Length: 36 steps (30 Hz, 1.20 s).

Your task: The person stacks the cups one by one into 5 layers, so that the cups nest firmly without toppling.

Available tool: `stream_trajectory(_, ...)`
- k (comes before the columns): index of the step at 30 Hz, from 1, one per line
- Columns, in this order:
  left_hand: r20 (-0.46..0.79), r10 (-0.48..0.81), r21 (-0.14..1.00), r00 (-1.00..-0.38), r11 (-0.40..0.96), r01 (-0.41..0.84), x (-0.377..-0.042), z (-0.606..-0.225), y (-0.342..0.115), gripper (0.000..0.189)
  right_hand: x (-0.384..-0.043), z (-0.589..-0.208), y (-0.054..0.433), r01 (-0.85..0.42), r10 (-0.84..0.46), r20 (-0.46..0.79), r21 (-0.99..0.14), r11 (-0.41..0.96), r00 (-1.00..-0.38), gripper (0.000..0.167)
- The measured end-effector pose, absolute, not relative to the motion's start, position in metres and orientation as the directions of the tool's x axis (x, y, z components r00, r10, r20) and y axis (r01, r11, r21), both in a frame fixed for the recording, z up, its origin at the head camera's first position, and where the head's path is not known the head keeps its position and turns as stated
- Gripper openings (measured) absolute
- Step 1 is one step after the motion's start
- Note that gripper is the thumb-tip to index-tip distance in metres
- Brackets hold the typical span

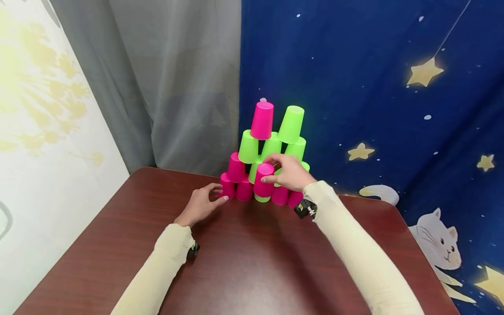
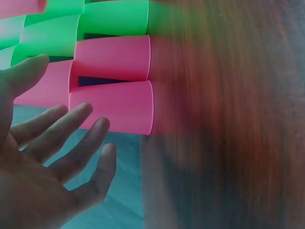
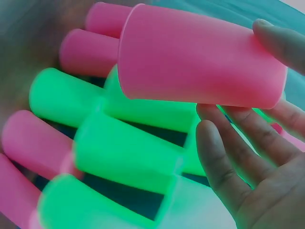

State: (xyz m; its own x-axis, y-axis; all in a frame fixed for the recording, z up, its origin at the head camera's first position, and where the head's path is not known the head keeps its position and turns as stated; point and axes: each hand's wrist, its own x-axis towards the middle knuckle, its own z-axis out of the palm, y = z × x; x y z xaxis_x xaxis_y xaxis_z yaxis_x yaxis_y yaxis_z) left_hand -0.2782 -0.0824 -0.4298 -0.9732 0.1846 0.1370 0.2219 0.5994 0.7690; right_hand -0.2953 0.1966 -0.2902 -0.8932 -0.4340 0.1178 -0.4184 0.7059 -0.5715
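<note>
My right hand pinches an upside-down pink cup between thumb and fingers, in front of the cup stack. The right wrist view shows this held cup apart from the cups behind it. Pink and green upside-down cups form the tiered stack, with a pink cup and a green cup side by side on top. At the lower left corner, my left hand stays beside the end pink cup of the bottom row. Its fingers are spread and relaxed in the left wrist view, holding nothing.
The stack stands near the back edge of a brown wooden table. Close behind hang a grey curtain and a blue curtain with stars. A white patterned surface borders the table's left side.
</note>
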Motion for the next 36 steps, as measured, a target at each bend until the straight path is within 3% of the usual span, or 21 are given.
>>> stream_trajectory(11,0.127,0.221,0.737,-0.967,0.631,0.241,-0.261,-0.438,-0.081,0.049,-0.297,-0.204,0.211,-0.498,-0.469,0.191,-0.486,0.718,-0.862,0.046)
stream_trajectory(22,0.125,0.244,0.739,-0.962,0.624,0.255,-0.258,-0.445,-0.077,0.040,-0.301,-0.138,0.221,-0.491,-0.439,0.225,-0.482,0.726,-0.870,0.046)
stream_trajectory(32,0.111,0.260,0.705,-0.959,0.659,0.261,-0.256,-0.449,-0.074,0.031,-0.311,-0.104,0.217,-0.398,-0.348,0.195,-0.490,0.775,-0.917,0.053)
stream_trajectory(36,0.124,0.270,0.700,-0.955,0.658,0.277,-0.255,-0.450,-0.072,0.026,-0.321,-0.094,0.215,-0.318,-0.253,0.195,-0.498,0.807,-0.948,0.058)
